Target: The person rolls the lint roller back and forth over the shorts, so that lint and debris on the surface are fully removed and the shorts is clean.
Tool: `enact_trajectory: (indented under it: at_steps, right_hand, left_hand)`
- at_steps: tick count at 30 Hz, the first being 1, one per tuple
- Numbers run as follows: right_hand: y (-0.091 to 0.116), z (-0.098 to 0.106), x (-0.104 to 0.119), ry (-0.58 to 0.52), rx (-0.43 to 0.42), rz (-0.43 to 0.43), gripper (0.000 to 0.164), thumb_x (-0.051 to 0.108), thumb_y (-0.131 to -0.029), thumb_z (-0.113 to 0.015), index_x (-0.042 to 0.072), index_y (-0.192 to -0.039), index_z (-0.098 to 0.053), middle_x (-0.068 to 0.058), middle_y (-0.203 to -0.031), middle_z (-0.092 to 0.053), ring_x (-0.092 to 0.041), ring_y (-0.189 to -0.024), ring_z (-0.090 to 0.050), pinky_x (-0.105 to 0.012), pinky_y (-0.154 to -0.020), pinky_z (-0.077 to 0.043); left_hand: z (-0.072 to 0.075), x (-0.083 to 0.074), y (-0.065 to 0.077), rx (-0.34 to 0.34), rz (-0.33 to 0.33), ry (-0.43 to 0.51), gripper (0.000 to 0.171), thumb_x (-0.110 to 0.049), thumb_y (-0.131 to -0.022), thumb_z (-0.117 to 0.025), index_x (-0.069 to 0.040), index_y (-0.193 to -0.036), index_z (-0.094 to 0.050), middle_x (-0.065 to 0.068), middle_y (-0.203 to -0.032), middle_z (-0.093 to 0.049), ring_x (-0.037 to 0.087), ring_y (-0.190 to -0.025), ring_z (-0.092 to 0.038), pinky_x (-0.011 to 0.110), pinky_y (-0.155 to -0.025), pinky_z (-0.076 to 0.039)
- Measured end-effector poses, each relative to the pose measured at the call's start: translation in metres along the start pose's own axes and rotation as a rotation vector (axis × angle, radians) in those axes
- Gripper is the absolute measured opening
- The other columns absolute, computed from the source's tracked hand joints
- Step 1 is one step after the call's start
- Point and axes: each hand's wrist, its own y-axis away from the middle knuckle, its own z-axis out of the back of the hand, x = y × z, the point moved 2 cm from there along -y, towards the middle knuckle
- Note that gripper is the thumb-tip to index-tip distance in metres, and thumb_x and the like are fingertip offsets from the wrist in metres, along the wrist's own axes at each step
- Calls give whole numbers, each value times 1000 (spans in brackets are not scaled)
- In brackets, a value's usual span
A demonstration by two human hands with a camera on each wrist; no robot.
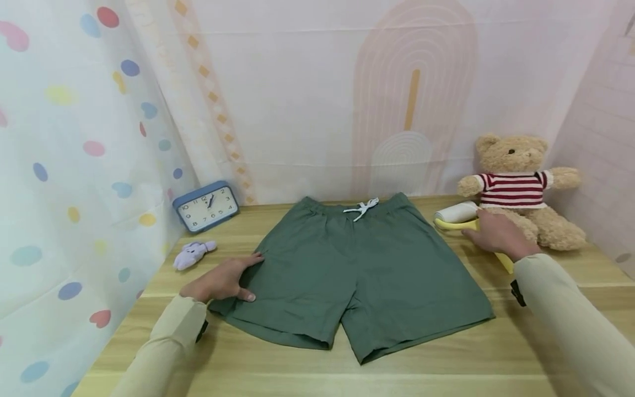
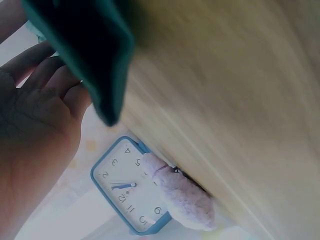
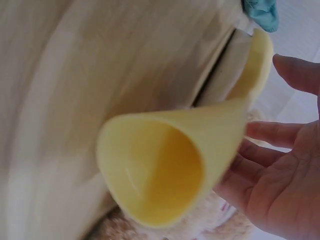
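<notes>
At the far left of the desk [image 1: 297, 369] a blue clock [image 1: 205, 207] leans against the backdrop, with a small lilac plush toy [image 1: 193, 254] lying just in front of it. The left hand [image 1: 223, 280] rests flat, fingers relaxed, on the left leg of the green shorts [image 1: 357, 275]. The shorts lie spread out in the middle of the desk, waistband and white drawstring [image 1: 361, 208] pointing away from the person, leg openings toward them. To the right, the right hand [image 1: 498, 234] lies with loose fingers over the yellow handle of a lint roller [image 1: 458, 216]; whether it grips is unclear. The roller's long axis runs left to right, white roll end toward the shorts. Just behind it sits a teddy bear [image 1: 521, 187].
</notes>
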Motion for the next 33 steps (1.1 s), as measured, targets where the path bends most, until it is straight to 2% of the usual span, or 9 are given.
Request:
enact_trajectory:
  at_steps: [2, 4, 7, 10, 15, 20, 23, 28, 33]
  right_hand:
    - [-3, -4, -1, -28, -11, 8, 60, 28, -102, -51, -24, -130, -44, -33, -89, -58, -34, -71, -56, -41, -62, -48]
    - [-5, -8, -1, -73, -19, 3, 54, 26, -103, -49, -23, -124, -47, -21, -78, -54, -24, -63, -48, -34, -57, -42]
    - [-7, -13, 0, -136, -40, -18, 47, 23, -104, -43, -23, -115, -49, -17, -75, -51, -21, -59, -45, -31, -55, -40]
    - [-10, -11, 3, -167, -48, -44, 39, 24, -105, -39, -12, -95, -51, -11, -68, -45, -20, -56, -43, -31, -53, -38]
    - [-13, -2, 11, -169, -74, -43, 43, 29, -106, -42, -11, -91, -50, -9, -66, -42, -18, -55, -40, -30, -51, -36]
    - [-16, 3, 26, -189, -83, -39, 46, 36, -104, -46, 6, -70, -44, 1, -56, -35, -12, -48, -33, -27, -46, -32]
    - [-19, 6, 37, -212, -103, -41, 46, 39, -103, -49, 7, -71, -46, 1, -56, -37, -13, -48, -35, -27, -46, -33]
    - [-31, 12, 63, -203, -163, 46, 37, 33, -96, -61, -1, -84, -55, -6, -68, -46, -21, -60, -45, -29, -53, -35]
    - [-46, 9, 94, -201, -129, 179, 29, 20, -91, -68, 4, -75, -51, -2, -65, -41, -18, -62, -39, -28, -57, -31]
  left_hand:
    - [-1, 0, 1, 4, 5, -2, 93, -27, -77, -85, 4, -152, -38, 32, -158, -33, 53, -141, -38, 62, -112, -39]
    - [0, 1, 2, 5, 12, -2, 93, -27, -77, -85, 3, -152, -39, 32, -158, -33, 53, -141, -38, 62, -112, -40]
    - [1, 0, 3, -2, 21, -19, 94, -26, -75, -86, 3, -151, -40, 33, -156, -36, 52, -140, -41, 61, -111, -41]
    - [3, -3, 1, -9, 30, -64, 95, -26, -73, -88, 5, -149, -42, 33, -154, -40, 52, -137, -45, 60, -110, -43]
    - [6, -12, -4, 9, 45, -159, 97, -27, -69, -90, 5, -148, -43, 33, -151, -44, 50, -130, -52, 58, -107, -47]
    - [6, -15, -7, 44, 71, -166, 99, -26, -70, -90, 4, -150, -41, 32, -154, -40, 49, -134, -49, 57, -109, -45]
    - [7, -16, -9, 50, 63, -163, 99, -25, -70, -90, 5, -150, -40, 32, -155, -38, 49, -136, -47, 57, -111, -44]
    - [8, -16, -13, 63, 48, -171, 100, -24, -70, -89, 6, -150, -39, 33, -156, -35, 50, -138, -44, 57, -112, -43]
    - [7, -16, -9, 73, 63, -165, 99, -25, -70, -88, 4, -152, -38, 32, -157, -34, 49, -140, -44, 57, -112, -43]
